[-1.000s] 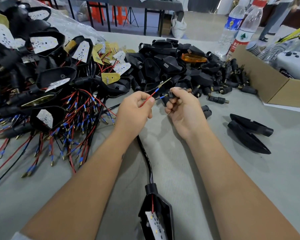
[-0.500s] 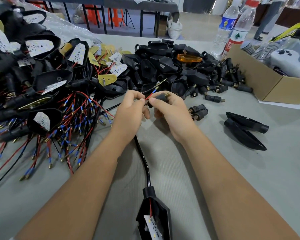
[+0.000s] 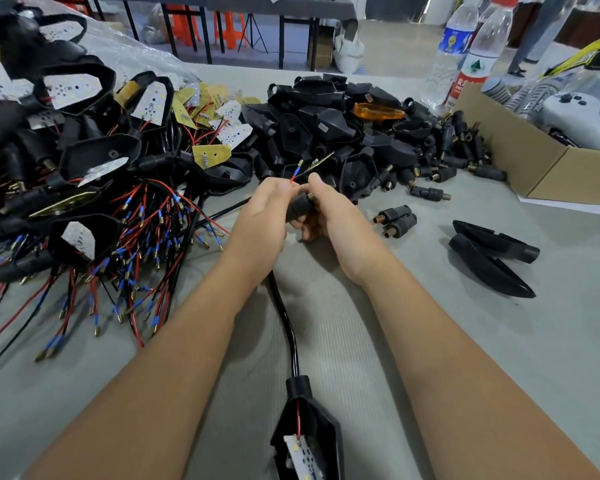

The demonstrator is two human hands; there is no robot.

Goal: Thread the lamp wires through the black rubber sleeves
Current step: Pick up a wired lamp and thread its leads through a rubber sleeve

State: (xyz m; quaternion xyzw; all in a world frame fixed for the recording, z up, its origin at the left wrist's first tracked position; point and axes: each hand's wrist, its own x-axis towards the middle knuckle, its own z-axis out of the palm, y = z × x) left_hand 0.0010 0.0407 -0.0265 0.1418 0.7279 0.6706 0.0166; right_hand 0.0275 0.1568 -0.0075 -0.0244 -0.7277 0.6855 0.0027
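Head view:
Left hand (image 3: 262,211): closed, red lamp wire (image 3: 293,177) pinched at fingertips.
Right hand (image 3: 333,211): curled around black rubber sleeve (image 3: 300,204), held above the grey surface (image 3: 499,341).
Wire tips: seen protruding just past the sleeve.
Lamp housing (image 3: 307,431): laid near bottom edge, cable (image 3: 288,323) run up to hands.
Spare sleeves (image 3: 395,221): lying just right of the hands.

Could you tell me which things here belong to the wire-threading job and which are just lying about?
In use:
- left hand, pinching red wire
- right hand, gripping rubber sleeve
- lamp housing
- two spare sleeves

Lying about:
- water bottles
- cardboard box
- orange lens
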